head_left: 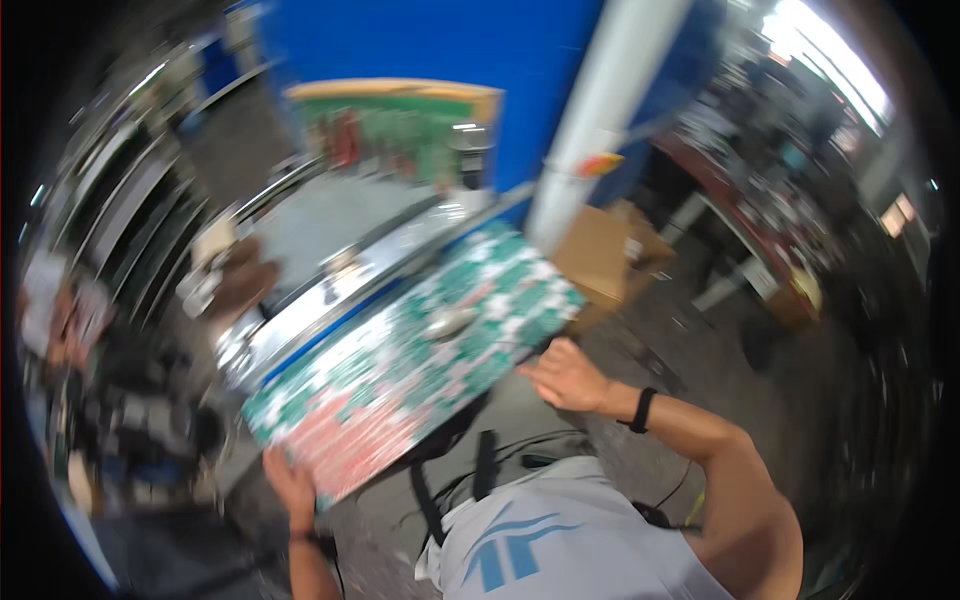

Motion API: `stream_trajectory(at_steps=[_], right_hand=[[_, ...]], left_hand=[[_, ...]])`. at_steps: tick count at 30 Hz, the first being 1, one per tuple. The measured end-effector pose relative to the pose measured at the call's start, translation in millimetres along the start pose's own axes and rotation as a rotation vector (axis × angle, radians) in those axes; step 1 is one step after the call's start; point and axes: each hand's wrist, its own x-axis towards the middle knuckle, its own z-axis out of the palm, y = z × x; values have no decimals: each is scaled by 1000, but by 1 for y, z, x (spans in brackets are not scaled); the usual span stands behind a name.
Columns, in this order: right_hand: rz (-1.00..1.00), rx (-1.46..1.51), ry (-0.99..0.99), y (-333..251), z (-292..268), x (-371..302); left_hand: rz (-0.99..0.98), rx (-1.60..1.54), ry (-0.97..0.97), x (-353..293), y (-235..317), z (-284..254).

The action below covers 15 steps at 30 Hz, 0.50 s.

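A long table top (345, 430) covered in a green, white and red pattern stretches slantwise in front of me, smeared by motion. At its near left corner is my left hand (290, 487), fingers stretched out along the edge. My right hand (567, 376) is at the near edge toward the right end, its fingers curled closed. Whatever it may hold is hidden, and I cannot tell whether it grips the edge. A pale oval object (452, 322) lies on the patterned surface.
Behind the table top stands a grey workbench (350, 215) with a green tool board (400, 130). A white post (590, 130) and cardboard boxes (592, 258) are at the right end. A cluttered red-topped table (740, 215) stands farther right. Cables (540, 440) run near my body.
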Motion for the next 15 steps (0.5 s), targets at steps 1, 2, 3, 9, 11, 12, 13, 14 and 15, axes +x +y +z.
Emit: stream_trajectory(at_steps=[1,2,3,9,11,12,13,14,15], right_hand=[[196,-6,-123,-2,17,-66],[358,22,-243,-13,28,-127],[544,33,-336,-32,30,-181],[1006,281,-710,-170,15,-331],[1559,545,-243,-183,6,-303],[1567,556,-239,-189,-4,-299],[1434,623,-542,-191,-13,-291],[1273,676,-825,-191,-15,-285],[1116,724,-805,-205,-12,-299]], left_hand=[[-156,-425,55,-13,28,-18],[-285,-305,84,-64,3,-25],[-346,-127,240,-106,-18,-17],[-272,217,-21,-162,4,-54],[-241,226,-51,-150,8,-58],[-226,233,-62,-145,9,-63],[-213,243,-67,-138,10,-69],[-196,252,-65,-126,9,-73],[-170,259,-59,-109,10,-75]])
